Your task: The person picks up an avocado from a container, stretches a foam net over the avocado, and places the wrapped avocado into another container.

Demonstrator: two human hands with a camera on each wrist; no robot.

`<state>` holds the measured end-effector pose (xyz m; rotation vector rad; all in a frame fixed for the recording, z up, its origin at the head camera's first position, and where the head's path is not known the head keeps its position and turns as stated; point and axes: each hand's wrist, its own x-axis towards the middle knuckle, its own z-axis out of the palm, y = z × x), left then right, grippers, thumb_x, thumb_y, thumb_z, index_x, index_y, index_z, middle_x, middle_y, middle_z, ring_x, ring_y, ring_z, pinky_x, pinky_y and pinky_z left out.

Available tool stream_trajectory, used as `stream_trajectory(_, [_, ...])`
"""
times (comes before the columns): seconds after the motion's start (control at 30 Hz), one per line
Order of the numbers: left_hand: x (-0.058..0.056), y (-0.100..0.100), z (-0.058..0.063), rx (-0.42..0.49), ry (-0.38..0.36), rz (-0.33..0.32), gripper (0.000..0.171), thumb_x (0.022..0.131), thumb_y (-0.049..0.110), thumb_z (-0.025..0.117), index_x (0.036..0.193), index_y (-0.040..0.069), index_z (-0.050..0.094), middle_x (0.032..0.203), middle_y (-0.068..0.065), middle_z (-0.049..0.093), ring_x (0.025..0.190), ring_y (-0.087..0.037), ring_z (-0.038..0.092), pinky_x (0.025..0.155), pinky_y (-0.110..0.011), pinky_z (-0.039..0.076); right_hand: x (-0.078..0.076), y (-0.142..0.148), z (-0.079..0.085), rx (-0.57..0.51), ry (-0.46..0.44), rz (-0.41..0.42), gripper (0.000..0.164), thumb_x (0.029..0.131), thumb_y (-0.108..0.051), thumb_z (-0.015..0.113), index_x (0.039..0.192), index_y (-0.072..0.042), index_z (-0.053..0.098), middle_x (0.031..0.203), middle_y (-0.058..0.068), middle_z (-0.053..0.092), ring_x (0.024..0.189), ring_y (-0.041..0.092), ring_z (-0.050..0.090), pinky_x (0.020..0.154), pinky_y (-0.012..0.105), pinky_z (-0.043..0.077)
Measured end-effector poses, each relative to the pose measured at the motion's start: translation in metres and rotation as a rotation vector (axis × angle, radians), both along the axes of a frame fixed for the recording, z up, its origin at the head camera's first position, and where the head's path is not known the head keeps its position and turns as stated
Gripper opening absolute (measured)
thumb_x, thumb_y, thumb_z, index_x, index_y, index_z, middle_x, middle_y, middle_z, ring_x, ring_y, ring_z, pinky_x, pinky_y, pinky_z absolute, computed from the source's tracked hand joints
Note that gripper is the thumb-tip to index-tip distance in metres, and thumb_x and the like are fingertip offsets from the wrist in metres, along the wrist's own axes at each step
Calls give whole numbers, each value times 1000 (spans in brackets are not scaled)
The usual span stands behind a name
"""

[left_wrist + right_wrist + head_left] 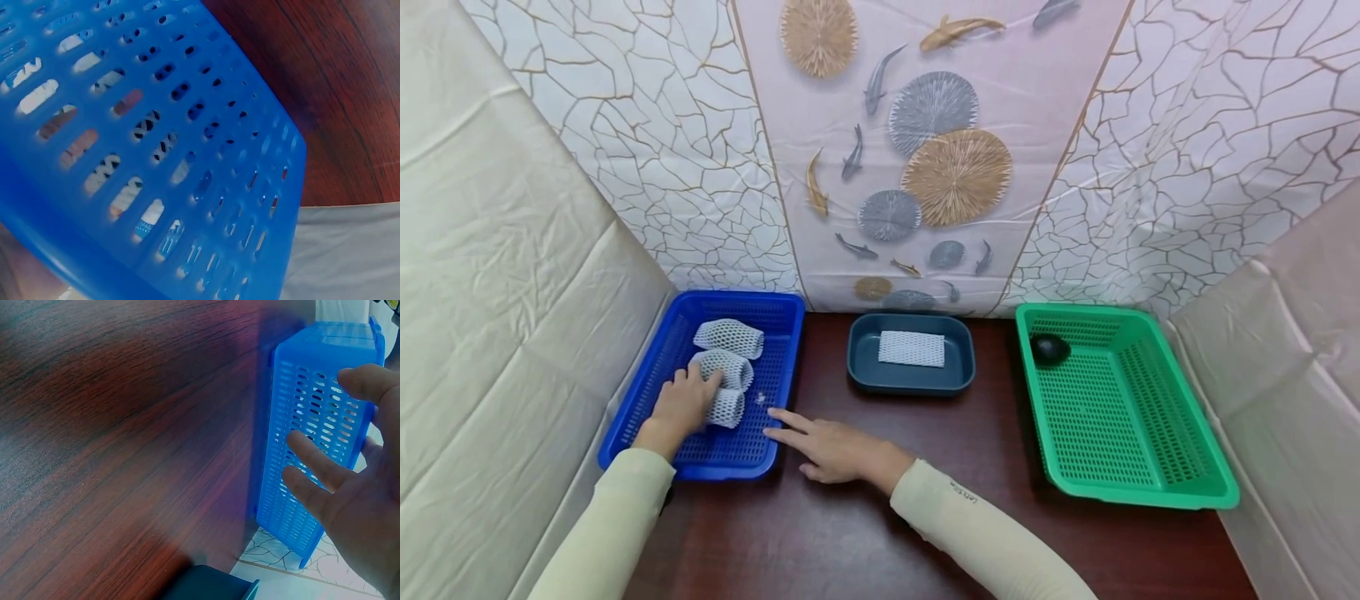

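Note:
In the blue basket (788, 333), my left hand (681, 407) reaches over the wall, its fingers curled at the middle white foam net sleeve (724, 367). A second foam net (727, 410) lies just below, close to that hand. Behind them rests another foam net (730, 335). The left wrist view looks through the slotted basket wall (181, 90), and bits of fingers and white netting show in the holes. My right hand (831, 450) is spread at the basket's right rim, fingertips right at the edge and holding nothing.
A dark teal tray (859, 375) stands at the back middle with a flat white foam net (912, 348) in it. On the right, a green basket (1183, 498) holds a dark, rounded object (1049, 350). Cloth-covered walls close off the back and sides of the brown table (910, 425).

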<state>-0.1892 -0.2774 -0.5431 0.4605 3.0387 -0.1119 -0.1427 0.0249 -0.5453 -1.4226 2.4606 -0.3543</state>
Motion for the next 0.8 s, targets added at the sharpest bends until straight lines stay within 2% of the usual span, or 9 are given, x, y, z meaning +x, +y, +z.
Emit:
stream_trajectory(0.1, [0,0,0,11,-33,14,83,64,8,95,133,0,51,122,-40,50,104,-57,56,81,-67,51,0,0,0,1,-5,-2,82,102,-26,64,167,-28,14,175,-4,-6,138,19,53,109,36,49])
stream_trajectory(0.3, [-1,1,1,37,-82,49,84,66,11,93,136,-1,49,124,-39,51,109,-56,54,85,-68,49,-1,0,-4,-1,12,7,84,101,-24,65,167,-28,13,175,-3,-6,133,20,57,106,36,51])
stream_trajectory(0.6, [-1,5,6,38,-130,64,90,66,15,95,139,-5,46,132,-41,47,119,-59,50,90,-69,48,-1,1,-10,-21,21,4,88,101,-24,65,167,-32,8,175,-5,-9,127,20,59,100,34,53])
stream_trajectory(0.8, [-1,8,7,35,-169,80,92,65,15,97,139,-4,45,130,-40,47,120,-59,49,91,-69,47,0,2,-13,-58,34,6,90,100,-22,66,167,-32,7,175,-3,-7,124,19,60,98,33,54])
